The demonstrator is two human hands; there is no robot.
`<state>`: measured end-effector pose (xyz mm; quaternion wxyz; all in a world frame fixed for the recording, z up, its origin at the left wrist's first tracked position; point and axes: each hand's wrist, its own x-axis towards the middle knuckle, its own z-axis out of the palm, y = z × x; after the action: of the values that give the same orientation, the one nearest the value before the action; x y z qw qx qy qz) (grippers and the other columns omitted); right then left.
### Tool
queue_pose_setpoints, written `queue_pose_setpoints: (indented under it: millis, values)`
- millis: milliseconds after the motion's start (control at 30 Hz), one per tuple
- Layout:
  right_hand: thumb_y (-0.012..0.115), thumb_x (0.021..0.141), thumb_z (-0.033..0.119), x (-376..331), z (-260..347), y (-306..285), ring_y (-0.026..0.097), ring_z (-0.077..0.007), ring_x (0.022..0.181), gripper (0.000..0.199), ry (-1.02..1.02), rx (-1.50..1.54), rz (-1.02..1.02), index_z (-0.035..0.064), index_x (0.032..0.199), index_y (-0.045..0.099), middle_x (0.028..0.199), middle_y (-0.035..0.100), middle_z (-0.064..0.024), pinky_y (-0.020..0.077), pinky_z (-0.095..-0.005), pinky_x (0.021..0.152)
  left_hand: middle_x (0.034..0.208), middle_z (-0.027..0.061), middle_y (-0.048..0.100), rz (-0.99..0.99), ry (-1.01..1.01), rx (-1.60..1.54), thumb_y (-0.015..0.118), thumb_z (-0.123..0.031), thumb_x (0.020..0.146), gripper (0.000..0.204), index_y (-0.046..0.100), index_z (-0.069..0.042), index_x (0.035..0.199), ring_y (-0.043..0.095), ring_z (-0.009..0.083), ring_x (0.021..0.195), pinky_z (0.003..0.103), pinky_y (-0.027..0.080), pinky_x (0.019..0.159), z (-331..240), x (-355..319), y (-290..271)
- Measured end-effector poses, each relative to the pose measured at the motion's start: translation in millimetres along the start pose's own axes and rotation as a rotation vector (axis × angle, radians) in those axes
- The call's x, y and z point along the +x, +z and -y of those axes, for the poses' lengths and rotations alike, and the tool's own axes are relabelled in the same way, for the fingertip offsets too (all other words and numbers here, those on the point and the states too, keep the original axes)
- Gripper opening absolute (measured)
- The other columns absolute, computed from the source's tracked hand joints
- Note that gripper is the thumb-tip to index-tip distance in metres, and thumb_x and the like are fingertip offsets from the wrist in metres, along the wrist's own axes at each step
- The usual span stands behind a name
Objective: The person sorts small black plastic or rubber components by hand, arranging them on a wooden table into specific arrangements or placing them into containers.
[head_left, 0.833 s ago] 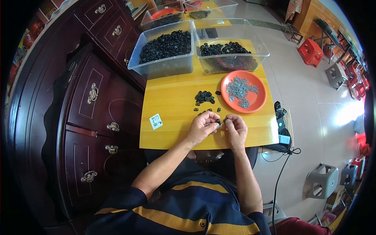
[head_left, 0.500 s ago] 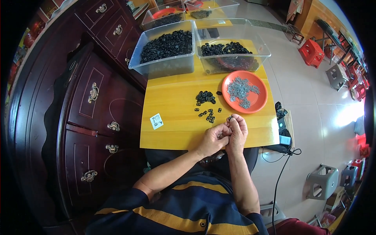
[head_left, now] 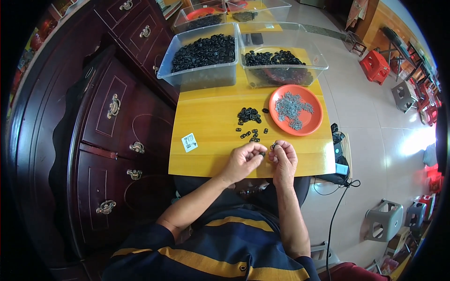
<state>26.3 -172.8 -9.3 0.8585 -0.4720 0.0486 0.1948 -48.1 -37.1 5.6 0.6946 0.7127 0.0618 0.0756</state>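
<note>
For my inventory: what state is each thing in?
Left hand: pinching a small black piece
Right hand: pinching something small, unclear
Near left translucent plastic bin: open, nearly full
Near right clear plastic bin: open, partly filled
Round orange plastic plate: holding silver metal pieces
Loose oval black pieces: heaped, scattered
Upper dark-red wooden drawers: shut

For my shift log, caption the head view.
Left hand and right hand pinch small parts over the table, near black pieces and a red plate.
</note>
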Motion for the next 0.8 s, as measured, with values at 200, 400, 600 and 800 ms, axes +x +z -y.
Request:
queue_pose_setpoints:
  millis: [200, 400, 600, 800]
  values:
    - [0.061, 0.094, 0.005, -16, 4, 3, 0.058, -0.0088, 0.073, 0.011, -0.024, -0.163, 0.149, 0.0030, 0.104, 0.062, 0.088, 0.063, -0.0020, 0.0464, -0.0218, 0.068, 0.084, -0.0039, 0.060, -0.099, 0.080, 0.060, 0.064, 0.004, 0.088, 0.022, 0.063, -0.001, 0.109, 0.056, 0.0003, 0.069, 0.018, 0.049, 0.065, -7, 7, -13]
    - [0.060, 0.094, 0.005, -20, 6, 6, 0.058, -0.0092, 0.075, 0.011, -0.041, -0.239, 0.220, 0.0006, 0.105, 0.062, 0.088, 0.064, -0.0025, 0.0468, -0.0229, 0.071, 0.084, -0.0011, 0.062, -0.072, 0.117, 0.108, 0.064, 0.006, 0.086, 0.025, 0.063, -0.001, 0.111, 0.059, 0.0025, 0.071, 0.020, 0.050, 0.065, -11, 6, -11]
    - [0.060, 0.094, 0.005, -18, 6, 2, 0.059, -0.0096, 0.076, 0.012, -0.049, -0.246, 0.218, 0.0005, 0.105, 0.062, 0.088, 0.064, -0.0027, 0.0469, -0.0230, 0.071, 0.084, -0.0009, 0.062, -0.077, 0.134, 0.107, 0.064, 0.007, 0.086, 0.026, 0.063, -0.001, 0.111, 0.059, 0.0023, 0.070, 0.020, 0.050, 0.065, -10, 5, -10]
    - [0.061, 0.094, 0.004, -17, 6, 1, 0.059, -0.0087, 0.077, 0.012, -0.041, -0.238, 0.215, 0.0005, 0.105, 0.062, 0.089, 0.064, -0.0021, 0.0479, -0.0228, 0.073, 0.092, -0.0023, 0.063, -0.043, 0.093, 0.112, 0.064, 0.004, 0.088, 0.027, 0.062, -0.001, 0.114, 0.058, 0.0020, 0.075, 0.019, 0.051, 0.072, -11, 3, -13]
